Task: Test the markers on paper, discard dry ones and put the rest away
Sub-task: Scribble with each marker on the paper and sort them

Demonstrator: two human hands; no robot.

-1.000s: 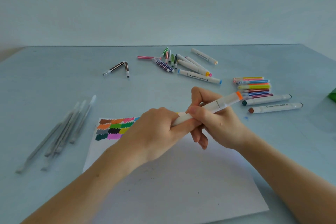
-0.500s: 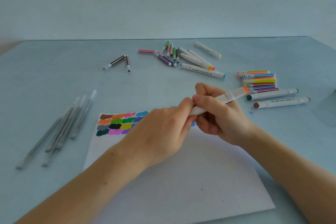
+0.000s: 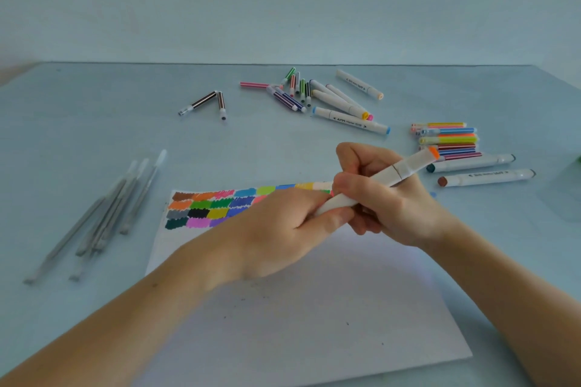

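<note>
Fingers of both hands curl round one white marker (image 3: pixel 374 184) above the paper (image 3: pixel 314 308): my left hand (image 3: pixel 283 229) pinches its near end, my right hand (image 3: pixel 386 198) grips the barrel. I judge the near cap is coming off (orange end points away). Pull straight, then scribble beside the colour patches (image 3: pixel 213 207).

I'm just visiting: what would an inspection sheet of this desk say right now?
Surface: pale blue table, white paper with colour swatches.
Job's things: orange-capped marker held in both hands; loose markers at the back; sorted markers on the right.
Clutter: grey pens on the left, two brown markers.
Grippers: left hand grips the marker's lower end, right hand its middle.
Cables: nothing seen.
Surroundings: plain wall.
</note>
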